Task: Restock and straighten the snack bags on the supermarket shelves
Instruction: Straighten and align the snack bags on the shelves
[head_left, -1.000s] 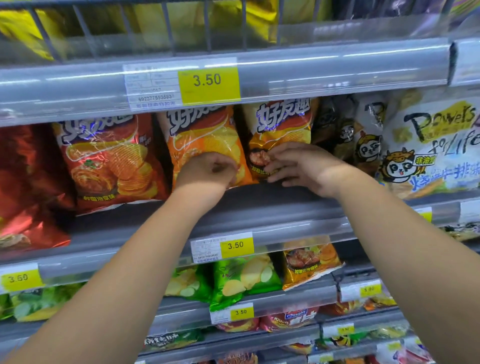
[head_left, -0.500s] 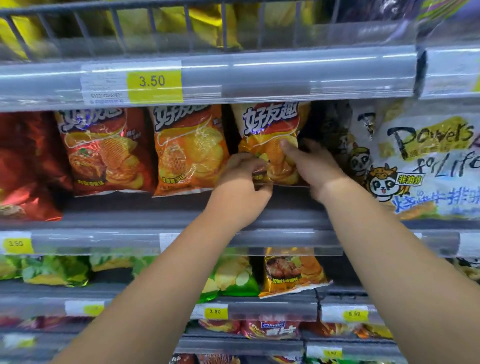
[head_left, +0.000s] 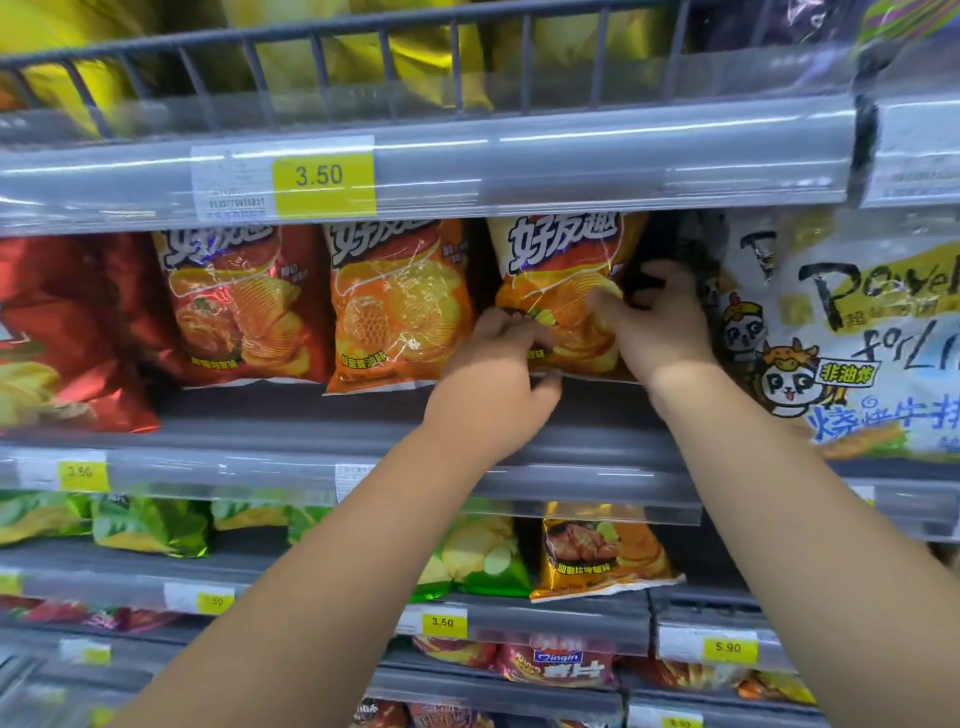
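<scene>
Three chip bags (head_left: 400, 301) line the shelf (head_left: 311, 410). Left hand (head_left: 488, 384) and right hand (head_left: 660, 322) pinch the rightmost bag (head_left: 563, 260), the right fingers now curled round its edge, no longer flat on front.

Shop: supermkt snack aisle. Grey metal shelves (head_left: 260, 415) stacked in tiers, each w/ a clear plastic strip on its front edge holding printed price tags: yellow 3.50 tag (head_left: 323, 176) w/ barcode no. beside it, lower 3.50 tag (head_left: 442, 622), 5.90 tag (head_left: 727, 648) at right. Same-brand chip bags (head_left: 400, 306) stand side by side, faces out. Green bags (head_left: 150, 525) one tier down, big white bag (head_left: 857, 338) at right. Wire rail (head_left: 363, 36) fronts top shelf.
</scene>
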